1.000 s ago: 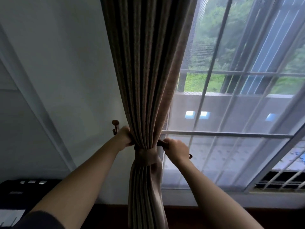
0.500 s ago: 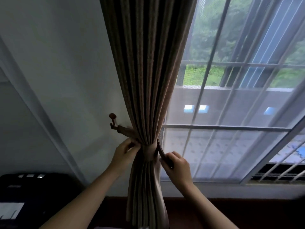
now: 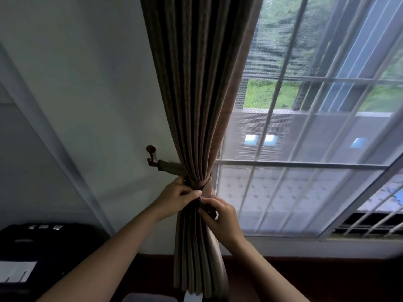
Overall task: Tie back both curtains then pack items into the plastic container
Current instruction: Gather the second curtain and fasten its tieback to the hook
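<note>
1 brown pleated curtain (image 3: pixel 196 105) hangs down the middle of the view, drawn into a tight bunch partway down and spreading again below. A matching fabric tieback (image 3: pixel 171 165) wraps that bunch. Its left end runs out to a dark round-knobbed hook (image 3: pixel 151 152) on the pale wall (image 3: pixel 87 83) just left of the curtain.

Both hands meet at the front of the curtain, right under the bunch. The left hand (image 3: pixel 174 198) comes in from the curtain's left with its fingers curled, thumb and forefinger pressed together on the tieback where it crosses the folds. The right hand (image 3: pixel 222 216) sits just below and to the right of it, almost touching. Its fingers are curled and its fingertips pinch the dark loose end of the tieback against the cloth. How that end is fastened cannot be seen.

Right of the curtain is a barred window (image 3: pixel 305 164) with a mesh screen, and greenery and a grey building beyond it.

Low to the curtain's left sits a black box-like object (image 3: pixel 43 240). It has 3 small pale tabs along its top and a white label (image 3: pixel 16 271) lower down, and any print on them is too blurred to read.
</note>
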Demonstrator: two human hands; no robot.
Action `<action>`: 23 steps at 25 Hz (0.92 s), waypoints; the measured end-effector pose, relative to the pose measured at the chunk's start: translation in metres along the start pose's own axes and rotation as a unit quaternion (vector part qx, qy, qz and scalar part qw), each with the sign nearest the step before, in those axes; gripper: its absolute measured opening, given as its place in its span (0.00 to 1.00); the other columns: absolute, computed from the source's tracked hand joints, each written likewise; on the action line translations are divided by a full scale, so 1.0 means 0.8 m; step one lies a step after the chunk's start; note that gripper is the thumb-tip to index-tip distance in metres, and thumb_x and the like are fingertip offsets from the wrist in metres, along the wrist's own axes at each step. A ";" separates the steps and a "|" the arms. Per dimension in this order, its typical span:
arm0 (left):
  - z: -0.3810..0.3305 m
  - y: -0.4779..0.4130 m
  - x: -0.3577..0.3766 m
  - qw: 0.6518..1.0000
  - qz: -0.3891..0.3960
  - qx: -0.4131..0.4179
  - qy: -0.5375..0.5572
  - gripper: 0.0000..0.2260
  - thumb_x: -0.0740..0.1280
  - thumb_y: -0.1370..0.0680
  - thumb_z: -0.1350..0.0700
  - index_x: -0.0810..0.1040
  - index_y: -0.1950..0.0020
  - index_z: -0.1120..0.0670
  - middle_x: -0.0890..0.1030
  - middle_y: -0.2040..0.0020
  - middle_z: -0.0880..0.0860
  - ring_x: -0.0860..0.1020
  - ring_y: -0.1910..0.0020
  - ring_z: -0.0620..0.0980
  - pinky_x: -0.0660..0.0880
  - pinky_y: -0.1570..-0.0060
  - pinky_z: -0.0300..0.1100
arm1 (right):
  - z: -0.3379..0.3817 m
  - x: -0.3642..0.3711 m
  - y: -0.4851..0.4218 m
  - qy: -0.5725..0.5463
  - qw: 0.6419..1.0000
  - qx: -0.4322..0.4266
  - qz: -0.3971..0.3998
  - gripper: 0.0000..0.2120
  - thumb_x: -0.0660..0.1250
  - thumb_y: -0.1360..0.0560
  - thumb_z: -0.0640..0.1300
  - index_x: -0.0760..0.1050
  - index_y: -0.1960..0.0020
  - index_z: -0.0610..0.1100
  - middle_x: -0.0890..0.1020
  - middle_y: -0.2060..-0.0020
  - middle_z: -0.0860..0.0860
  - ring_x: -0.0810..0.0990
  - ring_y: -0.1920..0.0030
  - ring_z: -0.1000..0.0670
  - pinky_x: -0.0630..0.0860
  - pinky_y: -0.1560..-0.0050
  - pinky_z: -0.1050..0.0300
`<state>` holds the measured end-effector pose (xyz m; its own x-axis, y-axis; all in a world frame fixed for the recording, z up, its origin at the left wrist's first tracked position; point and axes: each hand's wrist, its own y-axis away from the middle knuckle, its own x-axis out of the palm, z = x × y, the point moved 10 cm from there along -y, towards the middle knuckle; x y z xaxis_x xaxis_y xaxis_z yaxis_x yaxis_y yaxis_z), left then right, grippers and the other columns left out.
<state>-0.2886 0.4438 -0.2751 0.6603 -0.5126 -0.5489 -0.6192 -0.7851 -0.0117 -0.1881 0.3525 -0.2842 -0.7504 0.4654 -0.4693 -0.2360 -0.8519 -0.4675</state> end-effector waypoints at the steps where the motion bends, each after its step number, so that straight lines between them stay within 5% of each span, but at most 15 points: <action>1: -0.004 -0.002 -0.001 1.000 0.000 0.001 -0.027 0.10 0.68 0.25 0.52 0.84 0.56 0.57 0.71 0.38 0.44 0.75 0.45 0.42 0.69 0.48 0.31 | -0.001 0.003 0.002 0.000 1.000 0.001 0.000 0.11 0.69 0.29 0.38 0.81 0.47 0.42 0.76 0.60 0.62 0.75 0.63 0.67 0.69 0.60 0.74; 5: -0.005 -0.004 -0.009 0.999 0.004 -0.051 0.015 0.08 0.67 0.24 0.54 0.79 0.48 0.54 0.79 0.47 0.47 0.78 0.51 0.43 0.74 0.47 0.38 | -0.002 0.009 0.009 -0.010 1.000 -0.002 -0.008 0.12 0.70 0.30 0.35 0.81 0.47 0.41 0.78 0.57 0.60 0.76 0.57 0.68 0.71 0.56 0.76; 10: -0.025 -0.010 -0.009 0.995 0.025 -0.005 -0.093 0.12 0.71 0.26 0.52 0.83 0.61 0.60 0.75 0.57 0.51 0.76 0.60 0.40 0.70 0.60 0.32 | 0.000 0.011 0.011 0.005 1.000 0.002 -0.014 0.13 0.70 0.29 0.33 0.81 0.45 0.41 0.73 0.57 0.68 0.74 0.57 0.71 0.69 0.57 0.77; 14: -0.026 -0.011 -0.011 0.994 0.014 0.004 -0.112 0.07 0.70 0.28 0.58 0.83 0.64 0.60 0.82 0.62 0.55 0.76 0.67 0.37 0.70 0.64 0.35 | 0.009 0.023 0.016 0.007 1.000 -0.011 0.017 0.16 0.67 0.27 0.35 0.79 0.41 0.44 0.77 0.53 0.62 0.75 0.51 0.69 0.72 0.50 0.73; 17: -0.017 -0.011 -0.013 0.994 -0.002 0.000 -0.107 0.11 0.66 0.25 0.58 0.78 0.64 0.62 0.76 0.52 0.53 0.75 0.63 0.45 0.69 0.63 0.37 | 0.022 0.059 0.032 0.058 0.990 -0.053 0.118 0.22 0.62 0.31 0.37 0.76 0.39 0.51 0.77 0.42 0.55 0.73 0.40 0.59 0.73 0.41 0.60; 21: -0.002 -0.006 -0.015 0.995 -0.006 0.018 -0.096 0.10 0.59 0.20 0.56 0.77 0.56 0.58 0.72 0.40 0.53 0.75 0.50 0.49 0.72 0.51 0.41 | -0.030 0.041 0.034 0.022 0.991 0.135 0.004 0.27 0.66 0.32 0.44 0.65 0.34 0.50 0.69 0.38 0.51 0.67 0.39 0.58 0.71 0.36 0.49; 23: 0.001 -0.001 -0.015 0.993 -0.013 0.034 -0.113 0.13 0.56 0.19 0.53 0.77 0.45 0.58 0.72 0.37 0.52 0.75 0.45 0.49 0.72 0.45 0.42 | -0.055 0.047 0.023 0.076 0.975 0.206 0.030 0.42 0.71 0.35 0.54 0.56 0.27 0.45 0.64 0.30 0.47 0.64 0.31 0.51 0.66 0.31 0.48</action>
<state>-0.2966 0.4506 -0.2688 0.5694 -0.3960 -0.7204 -0.6359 -0.7676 -0.0807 -0.1937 0.3650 -0.3438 -0.6782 0.4154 -0.6062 -0.4454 -0.8885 -0.1104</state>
